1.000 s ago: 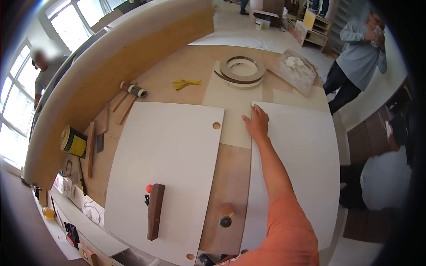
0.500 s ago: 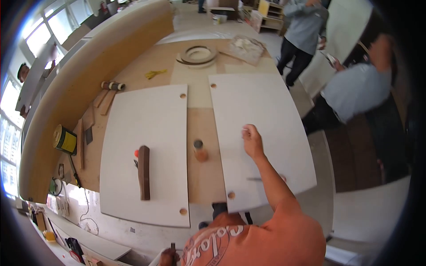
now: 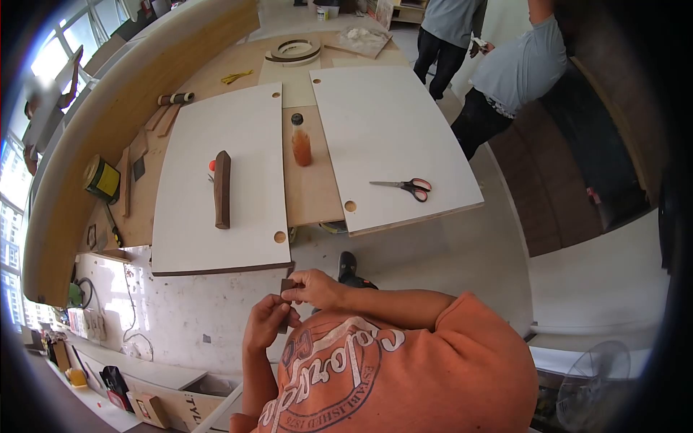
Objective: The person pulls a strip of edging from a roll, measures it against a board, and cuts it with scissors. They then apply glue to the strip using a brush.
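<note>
My left hand (image 3: 268, 322) and right hand (image 3: 317, 290), fingers nearly closed, pinch a small dark strip (image 3: 287, 284) before my shirt (image 3: 411, 368). From there, the left panel (image 3: 234, 133) has its edge near at eleven o'clock, a wooden block (image 3: 222, 191) lying farther; a bottle (image 3: 301, 146) stands at twelve; scissors (image 3: 413, 187) lie on the right panel (image 3: 390, 130), between one and two. Floor (image 3: 202, 310) extends at nine.

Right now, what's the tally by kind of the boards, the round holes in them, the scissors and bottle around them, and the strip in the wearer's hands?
White boards: 2
Round holes: 4
Scissors: 1
Bottle: 1
Strip, in left hand and right hand: 1
Total: 9
</note>
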The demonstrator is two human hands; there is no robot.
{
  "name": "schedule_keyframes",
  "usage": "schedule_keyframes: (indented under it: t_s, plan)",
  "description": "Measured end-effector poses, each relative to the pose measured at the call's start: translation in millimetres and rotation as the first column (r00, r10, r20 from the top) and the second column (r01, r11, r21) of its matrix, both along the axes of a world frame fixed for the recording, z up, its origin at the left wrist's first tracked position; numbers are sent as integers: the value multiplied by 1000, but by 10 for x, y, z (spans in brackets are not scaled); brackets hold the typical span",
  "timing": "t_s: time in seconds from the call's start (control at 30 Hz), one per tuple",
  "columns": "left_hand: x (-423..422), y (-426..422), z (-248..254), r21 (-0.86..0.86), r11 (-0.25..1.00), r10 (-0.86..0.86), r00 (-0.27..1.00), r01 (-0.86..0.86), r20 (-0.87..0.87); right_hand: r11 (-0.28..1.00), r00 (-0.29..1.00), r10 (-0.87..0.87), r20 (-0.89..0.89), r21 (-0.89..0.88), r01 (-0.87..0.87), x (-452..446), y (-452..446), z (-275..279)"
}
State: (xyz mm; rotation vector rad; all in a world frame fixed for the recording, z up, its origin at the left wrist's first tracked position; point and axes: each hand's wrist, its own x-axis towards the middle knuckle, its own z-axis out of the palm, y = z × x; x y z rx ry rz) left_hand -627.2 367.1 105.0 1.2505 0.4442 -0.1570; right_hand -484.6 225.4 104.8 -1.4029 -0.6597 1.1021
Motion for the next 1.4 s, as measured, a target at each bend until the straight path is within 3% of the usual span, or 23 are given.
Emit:
schedule_keyframes:
  t_s: [0.07,0.17,0.27,0.33,0.47,0.57,0.63,0.73,0.77,0.9,1.0,1.1,1.13,1.23,1.27,1.37,1.4]
  plan:
    - [-22,-65,13,46,999,-7,998,9,-60,995,994,-99,-53,1,100,-31,-85,0]
    - [-121,-141,13,292,952,-62,992,92,-109,944,934,-328,-141,-7,330,139,-286,-162]
    - [-332,-47,-225,273,958,-49,987,89,-151,743,715,-663,-223,-77,665,712,-685,-219]
    - [-374,6,-211,274,948,-100,969,162,-228,603,589,-795,-144,-85,794,1158,-1100,-339]
    - [-318,-48,-113,388,871,-208,942,301,-264,301,293,-914,-282,16,954,1676,-1768,-407]
    - [-112,-94,-115,468,827,-200,941,311,-272,248,238,-903,-357,20,969,1900,-2104,-395]
    - [78,-131,-64,649,686,-174,940,329,-293,260,284,-887,-364,115,959,2148,-2271,-455]
    - [454,-201,6,739,626,-178,968,249,-175,238,290,-845,-450,170,956,2503,-2321,-314]
    - [596,-223,-17,770,602,-172,976,211,-133,186,234,-859,-455,148,971,2551,-2240,-119]
    - [1256,-463,33,855,507,-191,981,114,-17,360,414,-756,-507,206,910,2794,-2281,77]
    - [1480,-550,-62,887,453,-272,961,86,46,353,410,-668,-621,221,909,2884,-2460,-92]
    - [1476,-603,-112,823,546,-236,971,155,-27,407,496,-443,-747,325,853,2928,-2751,-421]
    - [1459,-596,-114,792,574,-221,971,209,-96,390,465,-481,-743,294,873,2905,-2795,-461]
    - [1380,-467,-348,646,735,-203,976,207,-82,324,392,-607,-691,235,916,2762,-2729,-473]
    - [1368,-441,-408,531,826,-171,981,191,-86,338,410,-639,-651,240,910,2629,-2613,-312]
    - [1422,-379,-346,468,850,-214,970,241,-112,444,527,-624,-577,292,847,2419,-2260,-234]
    - [1447,-377,-310,483,842,-230,970,240,-79,442,503,-646,-574,255,860,2350,-2116,-204]
